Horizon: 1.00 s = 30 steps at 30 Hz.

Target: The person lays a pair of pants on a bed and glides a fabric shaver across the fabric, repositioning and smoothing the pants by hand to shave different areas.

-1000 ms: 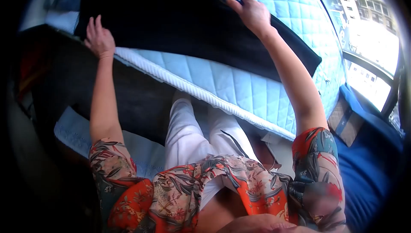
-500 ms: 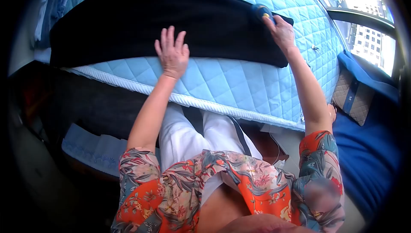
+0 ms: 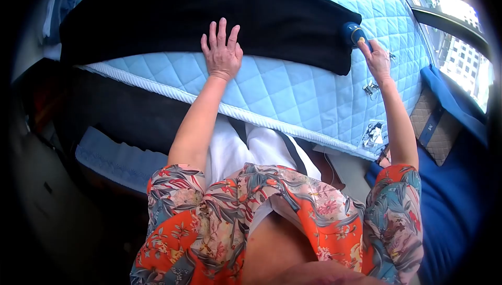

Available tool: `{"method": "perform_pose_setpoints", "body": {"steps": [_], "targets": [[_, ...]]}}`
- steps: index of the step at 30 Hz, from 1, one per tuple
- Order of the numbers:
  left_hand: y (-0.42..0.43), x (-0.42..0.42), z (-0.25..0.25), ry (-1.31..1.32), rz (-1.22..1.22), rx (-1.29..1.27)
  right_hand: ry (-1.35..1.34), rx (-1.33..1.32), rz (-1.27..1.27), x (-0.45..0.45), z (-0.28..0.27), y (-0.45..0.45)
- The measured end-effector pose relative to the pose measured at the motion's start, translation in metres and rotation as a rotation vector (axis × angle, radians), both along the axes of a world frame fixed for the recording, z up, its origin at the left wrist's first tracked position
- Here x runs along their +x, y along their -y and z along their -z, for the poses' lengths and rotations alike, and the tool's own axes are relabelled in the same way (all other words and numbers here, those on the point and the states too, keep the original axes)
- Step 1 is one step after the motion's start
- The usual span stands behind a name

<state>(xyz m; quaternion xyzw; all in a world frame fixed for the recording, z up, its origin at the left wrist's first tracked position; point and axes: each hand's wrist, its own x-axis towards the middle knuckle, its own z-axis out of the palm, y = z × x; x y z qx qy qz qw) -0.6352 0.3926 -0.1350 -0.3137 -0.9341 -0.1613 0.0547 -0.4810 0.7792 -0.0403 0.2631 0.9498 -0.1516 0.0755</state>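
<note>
A long black folded garment (image 3: 172, 18) lies flat across a light blue quilted bed cover (image 3: 293, 94). My left hand (image 3: 222, 57) rests palm down on its near edge, fingers spread. In my right hand (image 3: 377, 62) is the handle of a dark blue fabric shaver (image 3: 353, 34) with a small yellow button. The shaver's round head sits at the garment's right end; its underside is hidden, so I cannot tell whether it touches the cloth.
Small metal clips (image 3: 371, 89) and a little black-and-white heap (image 3: 374, 134) lie on the bed's right side. A beige quilted piece with a blue band (image 3: 433, 128) and blue cloth (image 3: 455, 191) are beyond it. A window (image 3: 460, 60) stands at upper right.
The shaver in my right hand has moved down and right, from the garment's upper right corner to its right end. My left hand stays on the near edge, while the view has shifted slightly.
</note>
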Motion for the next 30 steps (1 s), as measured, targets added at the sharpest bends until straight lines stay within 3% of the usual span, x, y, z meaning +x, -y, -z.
{"method": "perform_pose_setpoints", "body": {"steps": [8,12,16,18,20,23,27,30], "targets": [[0.001,0.0,-0.001,-0.029,-0.015,-0.033,-0.189,-0.209,-0.26,-0.129,0.002,0.133],[-0.009,0.006,0.0,-0.022,-0.029,-0.03,-0.032,-0.275,-0.424,-0.093,-0.008,0.132],[0.002,-0.002,0.002,-0.048,-0.02,-0.016,0.136,-0.183,-0.184,-0.056,-0.016,0.083],[0.003,0.0,0.003,-0.032,-0.022,-0.021,-0.097,-0.024,-0.097,-0.047,0.002,0.039],[0.005,-0.004,0.005,-0.031,-0.011,-0.021,-0.078,0.055,0.075,-0.045,0.008,0.012],[0.003,-0.002,0.003,-0.025,-0.01,-0.012,-0.123,0.02,0.002,-0.01,0.014,0.029],[-0.011,0.0,-0.011,-0.018,-0.063,-0.036,0.068,-0.085,0.005,0.031,-0.003,0.061],[-0.043,0.018,-0.034,0.008,0.122,0.051,0.011,-0.043,0.018,0.027,-0.004,0.047]]}}
